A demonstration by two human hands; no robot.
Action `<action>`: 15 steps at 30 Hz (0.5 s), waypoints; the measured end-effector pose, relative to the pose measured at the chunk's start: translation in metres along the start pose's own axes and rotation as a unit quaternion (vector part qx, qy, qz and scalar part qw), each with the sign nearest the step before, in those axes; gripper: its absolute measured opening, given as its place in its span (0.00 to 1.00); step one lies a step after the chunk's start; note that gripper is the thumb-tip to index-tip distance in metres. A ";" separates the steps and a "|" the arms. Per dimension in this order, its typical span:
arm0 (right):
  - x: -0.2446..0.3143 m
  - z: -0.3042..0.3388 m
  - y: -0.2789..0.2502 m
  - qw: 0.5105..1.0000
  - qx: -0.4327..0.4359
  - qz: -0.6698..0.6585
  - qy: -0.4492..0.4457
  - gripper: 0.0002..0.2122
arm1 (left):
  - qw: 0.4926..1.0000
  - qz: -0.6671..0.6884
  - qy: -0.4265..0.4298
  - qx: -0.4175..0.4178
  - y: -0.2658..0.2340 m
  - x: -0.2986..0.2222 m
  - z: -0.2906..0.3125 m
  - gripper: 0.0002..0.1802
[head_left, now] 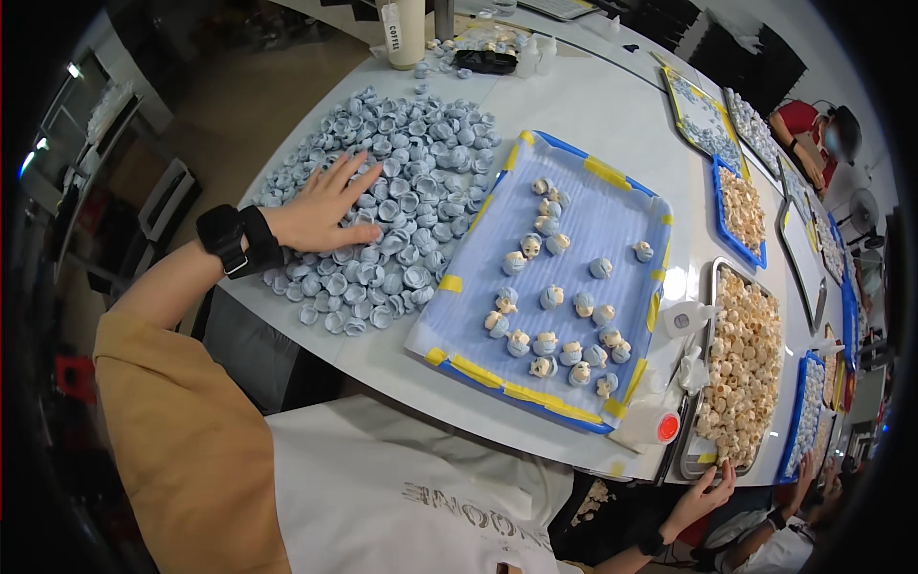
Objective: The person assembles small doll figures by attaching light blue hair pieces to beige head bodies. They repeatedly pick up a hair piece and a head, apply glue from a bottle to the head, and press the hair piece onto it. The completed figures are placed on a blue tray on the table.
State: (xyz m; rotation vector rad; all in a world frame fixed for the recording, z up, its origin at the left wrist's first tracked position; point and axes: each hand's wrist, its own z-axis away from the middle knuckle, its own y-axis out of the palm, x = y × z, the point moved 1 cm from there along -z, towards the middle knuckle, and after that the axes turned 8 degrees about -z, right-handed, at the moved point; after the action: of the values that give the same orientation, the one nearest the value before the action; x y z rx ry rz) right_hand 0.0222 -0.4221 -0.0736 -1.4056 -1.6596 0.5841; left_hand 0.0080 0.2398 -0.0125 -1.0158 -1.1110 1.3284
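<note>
My left hand, with a black band on its wrist, lies with fingers spread on a wide heap of small pale-blue cup-shaped pieces. My right hand is at the near edge of a metal tray full of small cream-coloured head-like pieces. Its fingertips are drawn together by the rim; what they pinch, if anything, is too small to make out. Between the hands, a blue tray edged with yellow tape bears several small heads with pale-blue caps.
White squeeze bottles and a bottle with a red end stand between the trays. A tall cup and a black object are at the back. More trays line the right, where other people sit.
</note>
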 end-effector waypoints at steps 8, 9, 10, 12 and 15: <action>0.000 -0.001 0.004 1.000 0.003 -0.010 0.001 0.14 | 0.999 -0.040 0.002 0.009 -0.003 -0.013 0.016 0.44; 0.000 0.000 0.004 1.000 -0.001 -0.008 0.000 0.14 | 0.999 -0.046 0.005 0.015 -0.003 -0.014 0.017 0.44; 0.000 0.001 0.004 1.000 -0.004 -0.006 0.000 0.14 | 0.998 -0.053 0.004 0.032 -0.004 -0.017 0.018 0.43; 0.001 0.001 0.004 1.000 -0.007 -0.007 0.000 0.14 | 0.996 -0.068 0.001 0.066 -0.004 -0.023 0.020 0.43; 0.002 0.001 0.003 1.000 -0.007 -0.016 0.000 0.14 | 0.998 -0.041 -0.005 0.050 -0.004 -0.026 0.021 0.43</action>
State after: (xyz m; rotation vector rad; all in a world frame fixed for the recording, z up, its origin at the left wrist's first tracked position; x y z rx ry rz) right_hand 0.0235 -0.4191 -0.0760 -1.3867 -1.6866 0.5551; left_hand -0.0105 0.2125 -0.0053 -0.8827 -1.0709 1.3108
